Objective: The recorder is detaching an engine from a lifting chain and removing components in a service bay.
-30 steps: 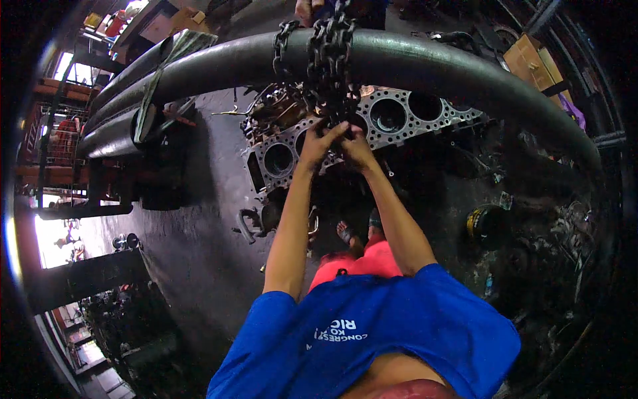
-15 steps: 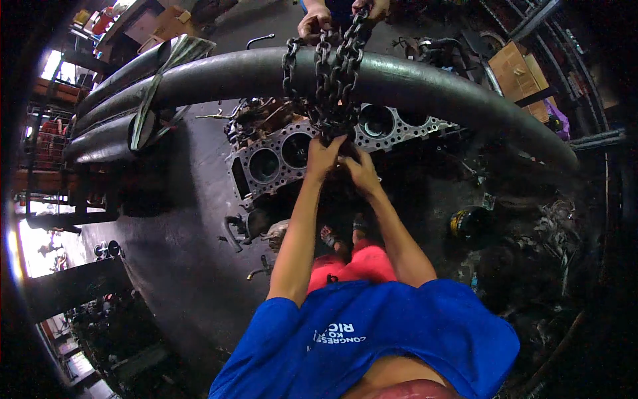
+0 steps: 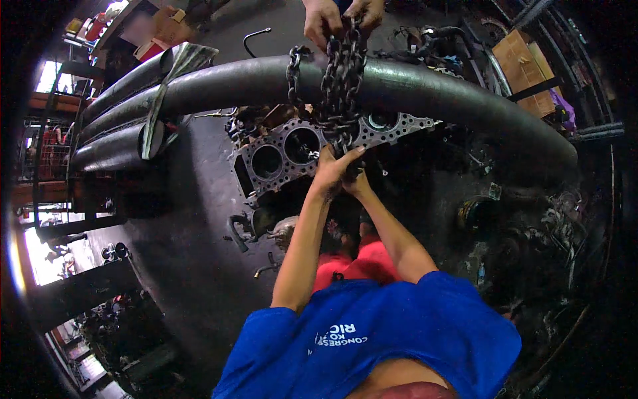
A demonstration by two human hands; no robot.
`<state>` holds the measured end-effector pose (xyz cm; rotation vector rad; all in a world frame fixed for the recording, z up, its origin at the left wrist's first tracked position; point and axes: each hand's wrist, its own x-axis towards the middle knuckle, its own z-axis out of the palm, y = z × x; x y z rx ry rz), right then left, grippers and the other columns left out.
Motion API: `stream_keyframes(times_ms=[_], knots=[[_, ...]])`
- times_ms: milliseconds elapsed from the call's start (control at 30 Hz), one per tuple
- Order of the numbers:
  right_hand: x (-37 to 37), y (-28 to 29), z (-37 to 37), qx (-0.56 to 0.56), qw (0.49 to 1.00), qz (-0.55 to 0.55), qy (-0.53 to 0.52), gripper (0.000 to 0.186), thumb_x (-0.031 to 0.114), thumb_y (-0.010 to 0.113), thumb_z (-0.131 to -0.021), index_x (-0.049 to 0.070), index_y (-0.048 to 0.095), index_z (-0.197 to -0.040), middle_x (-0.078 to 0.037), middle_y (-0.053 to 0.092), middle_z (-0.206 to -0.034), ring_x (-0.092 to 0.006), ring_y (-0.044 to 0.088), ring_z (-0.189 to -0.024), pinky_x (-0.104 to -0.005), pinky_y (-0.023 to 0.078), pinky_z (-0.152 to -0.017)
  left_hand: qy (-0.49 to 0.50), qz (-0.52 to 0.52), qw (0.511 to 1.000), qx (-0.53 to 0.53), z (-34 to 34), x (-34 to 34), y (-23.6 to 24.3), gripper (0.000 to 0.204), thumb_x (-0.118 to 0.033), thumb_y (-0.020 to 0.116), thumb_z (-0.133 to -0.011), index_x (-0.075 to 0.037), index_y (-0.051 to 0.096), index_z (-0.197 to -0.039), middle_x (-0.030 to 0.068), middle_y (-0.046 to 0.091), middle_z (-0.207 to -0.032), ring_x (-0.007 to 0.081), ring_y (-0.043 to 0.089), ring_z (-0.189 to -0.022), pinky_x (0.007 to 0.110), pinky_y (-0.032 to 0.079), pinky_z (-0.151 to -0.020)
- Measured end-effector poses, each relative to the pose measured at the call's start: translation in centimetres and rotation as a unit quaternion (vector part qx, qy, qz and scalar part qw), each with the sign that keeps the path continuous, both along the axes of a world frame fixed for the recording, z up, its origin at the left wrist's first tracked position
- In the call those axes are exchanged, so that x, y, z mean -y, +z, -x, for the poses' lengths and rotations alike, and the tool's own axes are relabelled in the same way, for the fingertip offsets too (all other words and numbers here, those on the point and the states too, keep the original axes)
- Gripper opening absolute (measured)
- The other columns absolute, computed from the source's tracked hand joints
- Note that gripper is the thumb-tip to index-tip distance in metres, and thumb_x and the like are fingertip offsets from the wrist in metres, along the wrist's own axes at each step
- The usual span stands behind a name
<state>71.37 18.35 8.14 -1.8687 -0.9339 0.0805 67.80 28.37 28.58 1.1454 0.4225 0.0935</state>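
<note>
A heavy dark steel chain (image 3: 341, 80) is draped in several strands over a thick dark pipe (image 3: 232, 81). Below the pipe its strands bunch together and hang in front of an engine block (image 3: 247, 159) with large round cylinder bores. My left hand (image 3: 328, 174) is closed around the bunched lower end, its thumb reaching across to the right. Close beside it, partly behind, my right hand (image 3: 356, 183) grips the same bunch; most of its fingers are hidden. Beyond the pipe, a co-worker's two hands (image 3: 323, 21) hold the upper strands.
More large pipes (image 3: 116, 149) lie at the left, tied with a pale strap (image 3: 154, 100). A cardboard box (image 3: 518, 63) stands at the far right. Hoses and metal parts (image 3: 242, 233) lie on the dark floor near the block. A dark round container (image 3: 473, 214) sits at the right.
My hands have moved down slightly with the chain, and my left thumb now lies across it. The co-worker's hands have come nearer the pipe. The view has shifted a little.
</note>
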Motion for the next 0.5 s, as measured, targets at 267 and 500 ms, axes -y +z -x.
stream_keyframes(times_ms=[267,500], knots=[[0.9,11.5,6.9,-0.522,0.853,0.008,-0.004,0.031,0.021,0.078,-0.074,0.0,0.064,-0.094,-0.007,0.067,-0.087,-0.0169,0.06,-0.081,-0.0347,0.049,-0.076,0.041,0.023,0.998,-0.044,2.9,-3.3,-0.5,0.032,-0.018,0.078,-0.076,0.001,0.062,-0.095,0.005,0.064,-0.078,0.0133,0.061,-0.069,0.026,0.049,-0.063],[2.1,24.6,-2.4,-0.255,0.951,-0.078,-0.158,0.023,0.019,0.071,-0.08,-0.001,0.069,-0.09,-0.009,0.07,-0.081,-0.0177,0.066,-0.078,-0.0329,0.052,-0.074,0.021,-0.058,0.997,-0.051,2.9,-2.4,-2.6,0.027,-0.015,0.08,-0.073,0.0,0.065,-0.09,0.0022,0.066,-0.077,0.009,0.058,-0.063,0.023,0.046,-0.057]])
